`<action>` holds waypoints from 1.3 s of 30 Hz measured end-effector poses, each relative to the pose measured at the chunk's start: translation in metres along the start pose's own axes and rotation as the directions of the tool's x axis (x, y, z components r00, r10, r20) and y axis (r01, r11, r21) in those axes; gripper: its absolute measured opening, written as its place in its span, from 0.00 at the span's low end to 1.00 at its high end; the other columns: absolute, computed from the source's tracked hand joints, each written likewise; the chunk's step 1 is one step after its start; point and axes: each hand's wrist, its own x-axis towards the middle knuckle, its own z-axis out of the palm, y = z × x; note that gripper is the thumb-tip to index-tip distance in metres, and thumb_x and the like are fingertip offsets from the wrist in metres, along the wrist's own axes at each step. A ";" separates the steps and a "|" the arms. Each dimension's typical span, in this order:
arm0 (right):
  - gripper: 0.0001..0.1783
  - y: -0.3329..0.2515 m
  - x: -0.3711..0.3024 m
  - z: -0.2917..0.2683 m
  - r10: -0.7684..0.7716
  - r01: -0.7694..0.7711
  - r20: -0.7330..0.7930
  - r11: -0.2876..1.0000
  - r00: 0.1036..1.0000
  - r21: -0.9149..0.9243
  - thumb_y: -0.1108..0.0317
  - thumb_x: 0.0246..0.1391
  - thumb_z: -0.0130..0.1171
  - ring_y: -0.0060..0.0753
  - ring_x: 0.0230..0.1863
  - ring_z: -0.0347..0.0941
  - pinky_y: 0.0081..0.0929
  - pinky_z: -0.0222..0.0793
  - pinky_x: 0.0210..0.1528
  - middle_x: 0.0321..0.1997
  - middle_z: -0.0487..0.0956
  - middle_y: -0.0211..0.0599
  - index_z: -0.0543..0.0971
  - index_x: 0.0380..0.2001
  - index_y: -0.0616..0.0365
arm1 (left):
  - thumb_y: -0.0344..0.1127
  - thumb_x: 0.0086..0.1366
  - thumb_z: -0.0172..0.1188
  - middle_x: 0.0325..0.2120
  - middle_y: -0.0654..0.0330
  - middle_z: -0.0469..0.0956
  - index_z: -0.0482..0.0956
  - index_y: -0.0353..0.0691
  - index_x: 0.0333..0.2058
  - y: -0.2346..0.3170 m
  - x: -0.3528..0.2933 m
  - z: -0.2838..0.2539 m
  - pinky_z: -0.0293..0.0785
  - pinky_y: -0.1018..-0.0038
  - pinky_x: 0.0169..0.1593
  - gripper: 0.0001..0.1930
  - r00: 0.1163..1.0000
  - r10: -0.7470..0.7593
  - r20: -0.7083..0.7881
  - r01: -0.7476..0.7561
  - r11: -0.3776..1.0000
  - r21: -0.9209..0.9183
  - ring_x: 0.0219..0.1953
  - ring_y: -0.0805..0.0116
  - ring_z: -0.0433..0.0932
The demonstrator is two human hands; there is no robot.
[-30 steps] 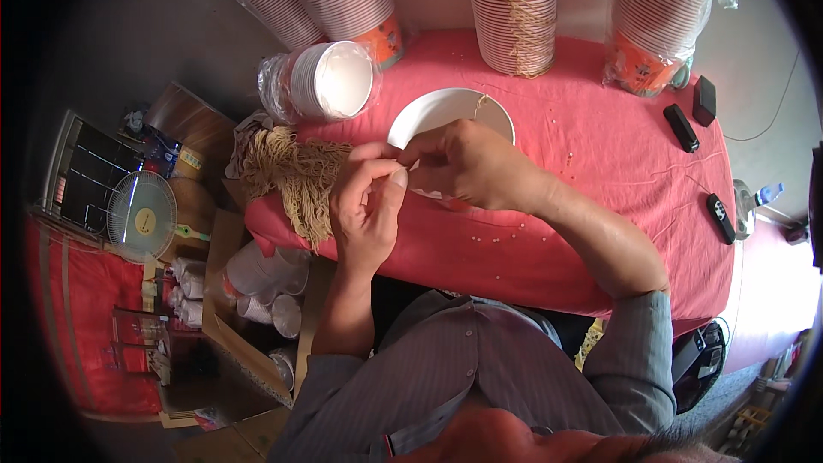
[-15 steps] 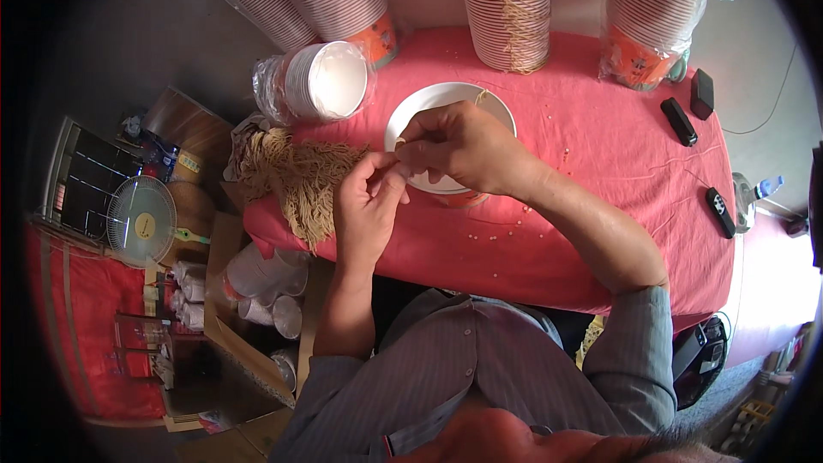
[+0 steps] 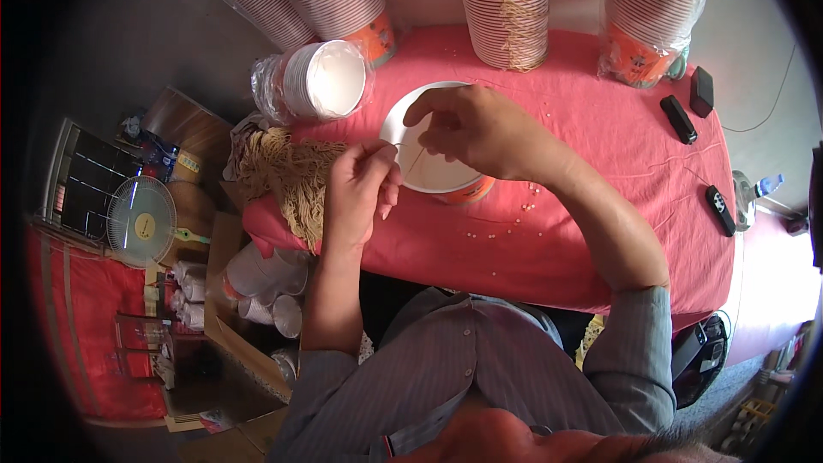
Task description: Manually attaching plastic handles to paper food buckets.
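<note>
Over the left rim of a white paper bowl [image 3: 396, 130] with an orange outside, my left hand [image 3: 358, 193] pinches a thin cord, thumb against forefinger. My right hand [image 3: 480, 130] hovers above the bowl, its forefinger arched forward and its other fingers curled. A fine strand of thin cord [image 3: 417, 159] hangs at those curled fingertips; whether it is one piece with the left hand's cord I cannot tell. Beside my left wrist, a heap of tan cords [image 3: 287, 173] drapes over the table edge. Small white beads [image 3: 525, 207] lie scattered right of the bowl.
The red-covered table [image 3: 591, 206] carries wrapped bowls [image 3: 334, 81] at left, bowl stacks [image 3: 504, 26] at the back, a plastic-wrapped stack [image 3: 647, 17] and small black devices [image 3: 679, 120] at right. Left of it stand a cardboard box [image 3: 227, 249] and a fan [image 3: 144, 221].
My hands have come apart: the left moved slightly left, the right moved right and its forefinger lifted away. A strand now shows near the right fingertips, and more of the bowl's inside is visible.
</note>
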 end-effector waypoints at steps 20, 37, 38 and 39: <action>0.13 0.007 0.001 0.010 -0.268 0.130 -0.309 0.906 0.912 -0.402 0.61 0.59 0.72 0.52 0.38 0.84 0.46 0.80 0.41 0.39 0.88 0.43 0.89 0.41 0.58 | 0.33 0.74 0.65 0.22 0.69 0.74 0.85 0.35 0.42 0.001 0.006 -0.011 0.58 0.81 0.20 0.07 0.998 -0.045 0.045 0.037 0.983 0.179 0.18 0.82 0.67; 0.11 0.015 0.006 0.010 -0.033 0.015 -0.128 0.990 0.991 -0.139 0.63 0.60 0.69 0.51 0.38 0.87 0.44 0.81 0.44 0.39 0.89 0.47 0.90 0.40 0.59 | 0.33 0.75 0.66 0.26 0.66 0.80 0.85 0.32 0.46 -0.001 0.007 -0.014 0.61 0.84 0.21 0.09 0.995 -0.025 0.094 0.010 0.989 0.149 0.19 0.85 0.69; 0.11 0.015 0.006 0.009 0.009 -0.023 -0.166 0.996 0.986 -0.086 0.65 0.61 0.69 0.41 0.38 0.86 0.39 0.81 0.44 0.37 0.89 0.43 0.90 0.40 0.60 | 0.33 0.75 0.66 0.26 0.65 0.81 0.85 0.32 0.46 -0.001 0.007 -0.015 0.62 0.84 0.21 0.10 0.995 -0.026 0.101 0.010 0.988 0.153 0.19 0.85 0.69; 0.10 0.015 0.007 0.007 0.052 -0.060 -0.201 0.998 0.978 -0.032 0.66 0.63 0.70 0.30 0.38 0.85 0.34 0.80 0.43 0.36 0.88 0.40 0.89 0.41 0.62 | 0.33 0.75 0.66 0.26 0.65 0.81 0.85 0.32 0.46 -0.001 0.007 -0.016 0.62 0.84 0.21 0.10 0.995 -0.025 0.101 0.010 0.988 0.151 0.19 0.85 0.69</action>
